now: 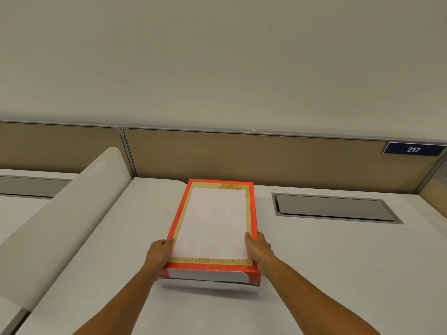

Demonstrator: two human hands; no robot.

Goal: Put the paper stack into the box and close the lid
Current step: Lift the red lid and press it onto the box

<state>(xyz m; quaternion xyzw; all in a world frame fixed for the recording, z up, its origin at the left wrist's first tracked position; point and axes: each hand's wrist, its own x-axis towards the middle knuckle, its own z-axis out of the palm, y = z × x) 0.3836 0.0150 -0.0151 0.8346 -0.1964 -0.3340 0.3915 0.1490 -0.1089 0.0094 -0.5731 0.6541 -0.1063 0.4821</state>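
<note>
Your left hand (pixel 160 250) and right hand (pixel 260 246) clamp the orange box's (pixel 253 209) sides at 9 and 3 o'clock. White paper (pixel 214 221) lies inside, gold-bordered, mid-counter (pixel 314 262).

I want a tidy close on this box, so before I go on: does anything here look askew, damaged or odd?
Nothing looks damaged or spilled. The paper stack lies square inside the orange box, gold lining showing evenly around it. The left hand and right hand grip the box's near sides. Its near end sits slightly raised over a silvery edge, possibly the lid underneath.
</note>
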